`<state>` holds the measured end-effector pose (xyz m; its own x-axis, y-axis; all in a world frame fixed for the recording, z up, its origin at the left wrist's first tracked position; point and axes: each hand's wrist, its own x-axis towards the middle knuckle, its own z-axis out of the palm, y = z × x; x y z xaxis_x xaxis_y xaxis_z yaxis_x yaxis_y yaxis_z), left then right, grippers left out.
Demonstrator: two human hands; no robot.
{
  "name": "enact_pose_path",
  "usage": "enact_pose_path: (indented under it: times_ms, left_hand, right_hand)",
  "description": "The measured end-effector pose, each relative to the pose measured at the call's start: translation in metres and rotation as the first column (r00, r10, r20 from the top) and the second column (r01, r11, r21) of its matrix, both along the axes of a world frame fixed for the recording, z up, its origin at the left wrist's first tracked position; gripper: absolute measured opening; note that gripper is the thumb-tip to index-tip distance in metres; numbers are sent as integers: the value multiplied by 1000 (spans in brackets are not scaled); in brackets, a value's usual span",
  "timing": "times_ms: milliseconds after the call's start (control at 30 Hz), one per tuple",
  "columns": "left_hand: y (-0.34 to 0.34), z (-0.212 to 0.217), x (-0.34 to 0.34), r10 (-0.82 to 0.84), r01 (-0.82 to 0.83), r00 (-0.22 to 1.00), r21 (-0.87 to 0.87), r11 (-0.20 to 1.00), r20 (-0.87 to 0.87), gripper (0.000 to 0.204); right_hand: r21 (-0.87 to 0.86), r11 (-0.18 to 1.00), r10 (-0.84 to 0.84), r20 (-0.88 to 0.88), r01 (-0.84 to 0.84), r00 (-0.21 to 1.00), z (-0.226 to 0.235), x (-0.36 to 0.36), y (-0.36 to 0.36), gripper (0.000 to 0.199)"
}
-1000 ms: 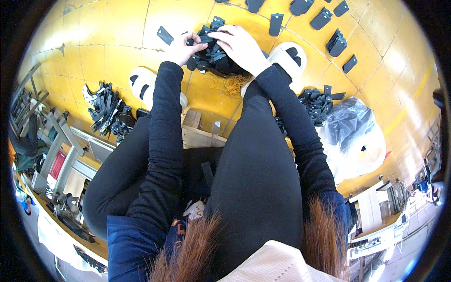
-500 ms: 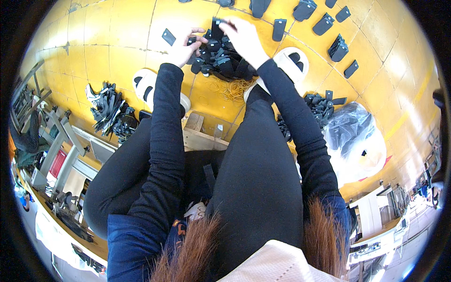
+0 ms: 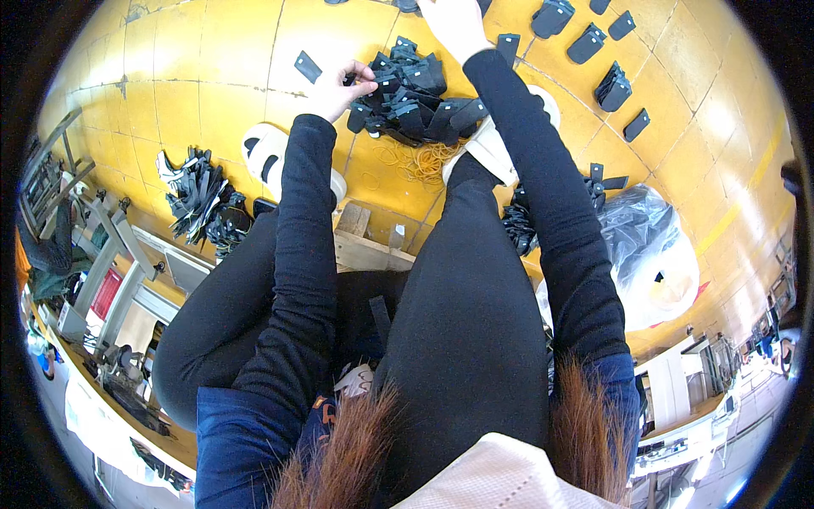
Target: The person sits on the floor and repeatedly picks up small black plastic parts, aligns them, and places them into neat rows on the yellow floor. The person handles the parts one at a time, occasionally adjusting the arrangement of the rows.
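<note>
My left hand [image 3: 342, 92] is at the left side of a heap of black flat pieces [image 3: 415, 76] on the floor. Its thumb and fingertips are pinched together; something dark shows in the gap, too small to make out. The pieces have one rounded end, and several carry a small pale label. Farther off, my right hand [image 3: 454, 25] reaches to the top edge of the view, where its fingers are cut off. Close beside its wrist lies a black piece [image 3: 507, 46]. A single piece [image 3: 307, 66] rests left of the heap.
Small stacks of black pieces [image 3: 612, 88] stand in spaced spots at the right. Yellow rubber bands [image 3: 424, 161] lie before the heap. White sandals [image 3: 490, 154] flank it. Bundled dark strips [image 3: 202, 197] lie at left, a clear plastic bag [image 3: 649, 246] at right.
My right hand has moved from the heap outward and right, to the top edge. The dark piece standing up at the heap's far side is gone from there. My left hand has shifted slightly nearer.
</note>
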<state>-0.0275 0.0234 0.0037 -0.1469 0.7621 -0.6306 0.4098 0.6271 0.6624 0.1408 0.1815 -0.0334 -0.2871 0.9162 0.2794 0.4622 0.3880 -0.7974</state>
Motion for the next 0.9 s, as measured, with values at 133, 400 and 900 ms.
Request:
enact_pose_path:
  times_ms: [133,400,900]
  left_hand:
    - [1,-2,-2,-15,16,998,-20,1000,69,15]
    - [-3,0,0,-52,48,988,29,998,143,12]
    - [-7,-2,-6,151,-149,887,-41,988,437,14]
  right_hand:
    - [-136,921,359,-62,-365,931,6,18,-31,20]
    - [-341,703,636,-93,-625,766,14,20,-58,18]
    - [-484,570,657,-217,-664,722,17,27,-56,21]
